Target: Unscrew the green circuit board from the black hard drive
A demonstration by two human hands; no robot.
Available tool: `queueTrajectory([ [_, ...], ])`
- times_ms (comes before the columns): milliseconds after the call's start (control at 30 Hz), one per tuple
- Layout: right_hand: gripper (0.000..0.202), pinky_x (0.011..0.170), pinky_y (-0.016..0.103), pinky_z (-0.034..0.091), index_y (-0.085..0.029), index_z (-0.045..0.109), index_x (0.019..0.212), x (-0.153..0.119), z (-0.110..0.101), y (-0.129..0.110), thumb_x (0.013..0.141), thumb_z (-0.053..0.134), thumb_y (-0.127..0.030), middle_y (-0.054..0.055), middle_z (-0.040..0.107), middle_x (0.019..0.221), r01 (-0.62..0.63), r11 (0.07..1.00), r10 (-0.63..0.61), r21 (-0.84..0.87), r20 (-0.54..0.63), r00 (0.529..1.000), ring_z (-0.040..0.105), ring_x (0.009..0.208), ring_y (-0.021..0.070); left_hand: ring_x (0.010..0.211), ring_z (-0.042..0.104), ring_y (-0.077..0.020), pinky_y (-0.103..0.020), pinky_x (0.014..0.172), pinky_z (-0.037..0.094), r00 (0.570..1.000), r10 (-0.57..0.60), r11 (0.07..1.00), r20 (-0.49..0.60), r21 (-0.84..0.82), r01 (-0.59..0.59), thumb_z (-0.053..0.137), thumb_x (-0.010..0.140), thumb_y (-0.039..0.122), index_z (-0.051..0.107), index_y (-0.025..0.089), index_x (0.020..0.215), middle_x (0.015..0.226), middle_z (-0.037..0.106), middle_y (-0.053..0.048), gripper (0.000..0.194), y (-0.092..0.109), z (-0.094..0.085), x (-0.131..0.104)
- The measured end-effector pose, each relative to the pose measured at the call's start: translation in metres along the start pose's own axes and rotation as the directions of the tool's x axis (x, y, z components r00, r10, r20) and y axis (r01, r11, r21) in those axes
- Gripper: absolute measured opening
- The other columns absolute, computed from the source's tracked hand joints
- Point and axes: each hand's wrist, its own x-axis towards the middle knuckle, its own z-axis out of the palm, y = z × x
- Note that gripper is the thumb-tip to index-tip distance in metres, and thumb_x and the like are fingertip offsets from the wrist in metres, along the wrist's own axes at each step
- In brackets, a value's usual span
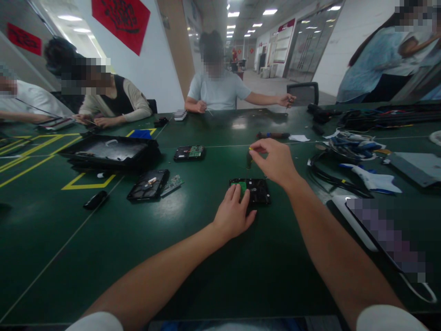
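A black hard drive (261,191) with a green circuit board lies flat on the dark green table (193,276). My left hand (235,214) rests on its left part and near edge, fingers spread over the green board. Above the drive, my right hand (275,161) pinches the top of a small screwdriver (248,158) between thumb and fingertips. The screwdriver stands upright, its thin shaft pointing down at the drive; whether the tip touches is too small to tell.
Left lie another drive (189,153), an opened drive (148,185), a loose circuit board (172,185) and black trays (112,151). Cables (351,147), a grey metal box (416,168) and a phone-like device (382,234) are right. Several people are around the table.
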Motion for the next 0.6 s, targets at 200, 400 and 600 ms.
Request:
queueTrajectory([
  [200,0.007,0.087,0.041,0.056,-0.021,0.072,0.096,-0.0003,0.001,0.0013,0.09,0.069,-0.022,0.008,0.079,0.099,-0.031,0.999,0.031,-0.013,-0.026,0.999,0.073,0.09,0.0251,0.156,0.034,-0.0453,-0.059,0.122,0.041,1.0,-0.003,1.0,0.007,0.015,0.003,0.049,0.102,0.055,0.049,0.009,0.155,0.163,0.043,-0.028,0.07,0.0001,0.0016,0.0001],
  [400,0.008,0.085,0.04,0.056,-0.022,0.073,0.096,-0.0001,-0.0002,-0.0023,0.093,0.068,-0.026,0.007,0.079,0.098,-0.043,0.999,0.043,0.007,-0.008,0.999,0.073,0.087,0.0235,0.156,0.034,-0.0448,-0.059,0.122,0.041,1.0,0.002,1.0,0.002,0.016,-0.002,0.048,0.103,0.056,0.048,0.01,0.156,0.162,0.044,-0.026,0.071,-0.0009,0.0024,-0.0002],
  [600,0.008,0.088,0.04,0.056,-0.021,0.072,0.098,-0.0006,0.0005,0.0011,0.091,0.068,-0.023,0.008,0.078,0.101,0.003,1.0,-0.003,-0.008,-0.003,1.0,0.073,0.092,0.0243,0.156,0.034,-0.0446,-0.06,0.122,0.041,1.0,0.003,1.0,-0.009,0.013,-0.003,0.05,0.102,0.055,0.048,0.011,0.156,0.162,0.044,-0.025,0.07,-0.0004,0.0021,-0.0005],
])
